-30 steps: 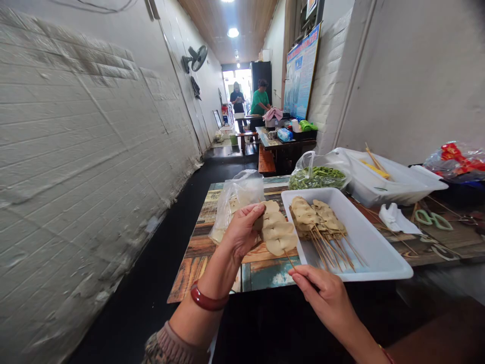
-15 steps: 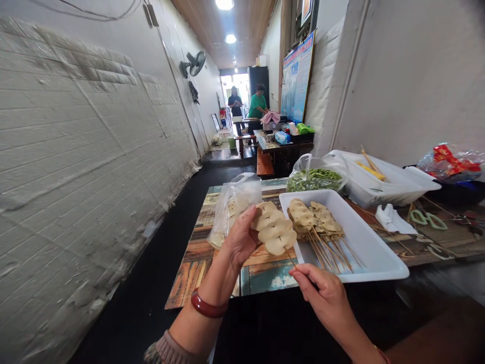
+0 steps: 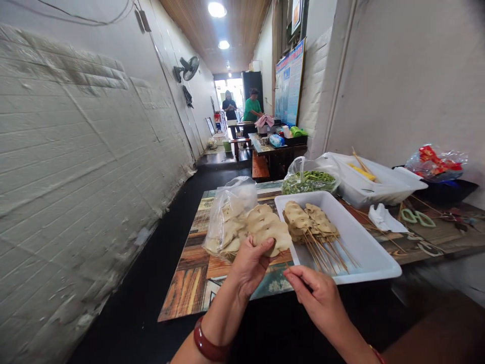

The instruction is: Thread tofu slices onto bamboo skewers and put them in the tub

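Observation:
My left hand [image 3: 253, 264] grips the lower end of a skewer of flat beige slices [image 3: 268, 228], thumb on top and fingers beneath. The slices are threaded in an overlapping row and look like thin tofu or gluten sheets. My right hand [image 3: 312, 290] pinches the bare lower end of the same wooden stick. To the left, a clear plastic bag [image 3: 237, 194] lies with more loose beige slices [image 3: 223, 233] in and at its mouth. Just right of the held skewer, a white tray [image 3: 364, 260] bears a pile of finished skewers [image 3: 308, 221], their sticks pointing toward me.
Behind the tray stand a bag of green vegetables [image 3: 312, 181] and a white bin [image 3: 397, 187] with sticks. Green-handled scissors [image 3: 418, 217] and a crumpled tissue [image 3: 386, 218] lie on the right. Two people [image 3: 252, 107] stand far back near another table [image 3: 261, 144].
My left hand has slid from the upper side of the skewer down to its lower slices, nearer my right hand. My right hand still pinches the stick. The view has shifted slightly.

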Tool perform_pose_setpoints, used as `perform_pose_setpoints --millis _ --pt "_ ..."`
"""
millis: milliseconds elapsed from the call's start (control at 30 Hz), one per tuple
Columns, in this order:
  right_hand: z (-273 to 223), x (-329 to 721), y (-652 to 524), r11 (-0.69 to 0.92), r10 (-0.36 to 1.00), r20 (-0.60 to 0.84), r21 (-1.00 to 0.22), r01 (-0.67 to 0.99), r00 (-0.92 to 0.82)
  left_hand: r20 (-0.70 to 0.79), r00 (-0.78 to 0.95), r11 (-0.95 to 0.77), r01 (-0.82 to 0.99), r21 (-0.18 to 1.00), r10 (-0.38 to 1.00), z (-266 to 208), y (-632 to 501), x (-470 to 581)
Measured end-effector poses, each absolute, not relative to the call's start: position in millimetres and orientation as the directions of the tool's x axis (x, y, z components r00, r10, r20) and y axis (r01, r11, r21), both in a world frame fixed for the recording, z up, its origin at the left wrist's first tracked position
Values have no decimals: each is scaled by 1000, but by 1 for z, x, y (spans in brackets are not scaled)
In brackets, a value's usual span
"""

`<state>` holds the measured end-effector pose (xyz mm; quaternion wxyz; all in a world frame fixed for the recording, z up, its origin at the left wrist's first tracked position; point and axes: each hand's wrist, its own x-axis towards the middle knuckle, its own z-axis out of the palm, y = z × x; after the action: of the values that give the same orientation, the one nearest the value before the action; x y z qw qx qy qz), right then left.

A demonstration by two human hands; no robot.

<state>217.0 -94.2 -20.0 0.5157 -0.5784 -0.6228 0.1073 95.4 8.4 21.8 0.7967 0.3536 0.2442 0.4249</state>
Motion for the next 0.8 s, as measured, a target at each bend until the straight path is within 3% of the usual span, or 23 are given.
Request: perform_pose_setpoints --millis 800 --pt "-20 221 -95 267 851 480 -746 611 214 -118 517 407 -490 771 848 22 8 108"
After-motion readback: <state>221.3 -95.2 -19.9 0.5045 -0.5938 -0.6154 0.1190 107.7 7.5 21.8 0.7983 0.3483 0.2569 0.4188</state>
